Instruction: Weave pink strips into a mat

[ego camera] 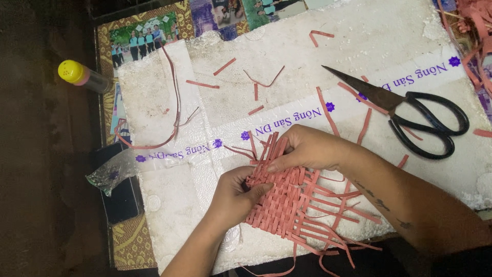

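Note:
A woven mat of red paper strips [292, 202] lies on a white foam board [359, 41], with loose strip ends sticking out at its top and right. My left hand [233, 197] pinches the mat's left edge, thumb on top. My right hand [307, 149] presses down on the mat's upper edge, fingers curled over the strip ends.
Black scissors [410, 115] lie closed on the board to the right. Cut red strips [177, 110] are scattered across the board. A glue stick with a yellow cap [79, 76] lies at the left. A dark phone [123, 197] and crumpled clear plastic [110, 174] sit beside the board's left edge.

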